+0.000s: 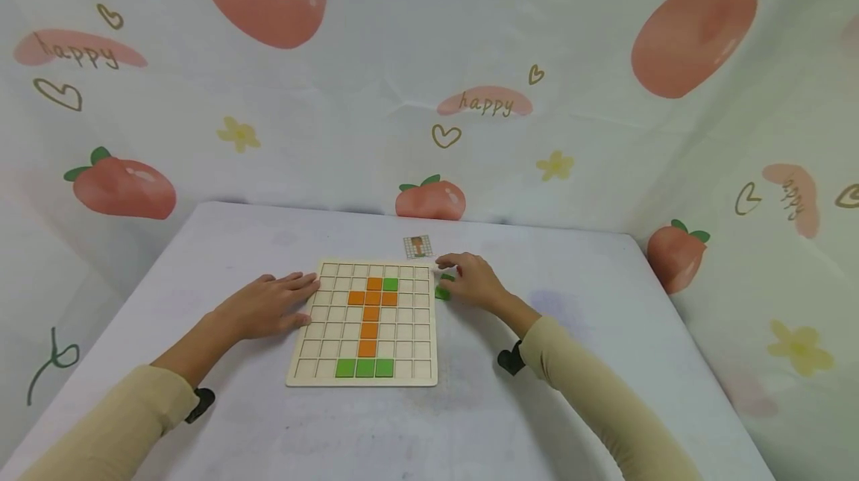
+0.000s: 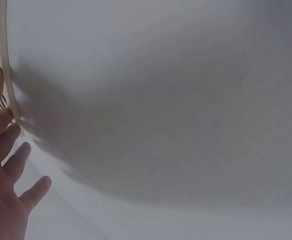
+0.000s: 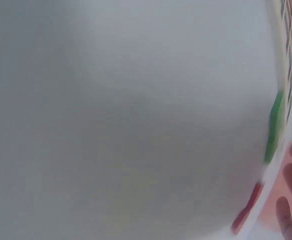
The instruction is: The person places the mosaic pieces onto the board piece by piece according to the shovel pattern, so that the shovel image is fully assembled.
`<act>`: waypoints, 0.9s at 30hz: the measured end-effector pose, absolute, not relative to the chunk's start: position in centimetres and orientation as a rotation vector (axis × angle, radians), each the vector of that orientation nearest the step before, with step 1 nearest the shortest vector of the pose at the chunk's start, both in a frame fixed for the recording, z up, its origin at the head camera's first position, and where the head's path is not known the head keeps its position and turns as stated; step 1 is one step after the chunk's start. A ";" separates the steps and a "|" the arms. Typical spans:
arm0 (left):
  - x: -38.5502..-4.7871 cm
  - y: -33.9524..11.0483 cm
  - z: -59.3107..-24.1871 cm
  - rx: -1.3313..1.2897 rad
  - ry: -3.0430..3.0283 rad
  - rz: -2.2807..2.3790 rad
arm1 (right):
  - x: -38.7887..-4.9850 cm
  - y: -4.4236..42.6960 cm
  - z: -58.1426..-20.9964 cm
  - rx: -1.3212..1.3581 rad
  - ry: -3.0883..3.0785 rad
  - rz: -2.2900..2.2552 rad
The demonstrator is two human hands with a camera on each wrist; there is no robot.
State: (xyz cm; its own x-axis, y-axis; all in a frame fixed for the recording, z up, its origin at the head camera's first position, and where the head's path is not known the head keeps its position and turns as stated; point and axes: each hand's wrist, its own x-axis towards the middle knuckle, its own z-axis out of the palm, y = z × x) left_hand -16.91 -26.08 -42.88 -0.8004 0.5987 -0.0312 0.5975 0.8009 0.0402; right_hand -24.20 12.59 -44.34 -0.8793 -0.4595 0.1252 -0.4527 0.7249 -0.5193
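Currently, the left hand (image 1: 277, 307) spreads against the gridded board (image 1: 362, 382); the right hand (image 1: 476, 283) bends over green tiles (image 1: 442, 293) beside it, whether pinching one I cannot tell.

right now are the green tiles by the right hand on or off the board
Off: those tiles lie on the table, right of the board.
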 end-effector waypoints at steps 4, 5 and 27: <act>-16.9 -26.1 -42.8 0.989 2.938 0.044 | -24.3 14.0 -44.6 -0.719 2.911 -0.869; -16.9 -26.1 -42.8 0.994 2.939 0.041 | -24.3 14.3 -44.7 -0.715 2.912 -0.869; -16.9 -25.9 -42.9 1.000 2.935 0.032 | -24.5 14.4 -45.9 -0.770 2.957 -0.830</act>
State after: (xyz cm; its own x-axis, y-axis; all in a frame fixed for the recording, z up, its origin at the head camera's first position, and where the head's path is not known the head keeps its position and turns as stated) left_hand -16.90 -25.94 -42.88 -0.7911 0.6109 -0.0318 0.6101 0.7917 0.0329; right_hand -24.52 14.44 -45.92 -0.8815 -0.4475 0.1507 -0.4605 0.7442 -0.4838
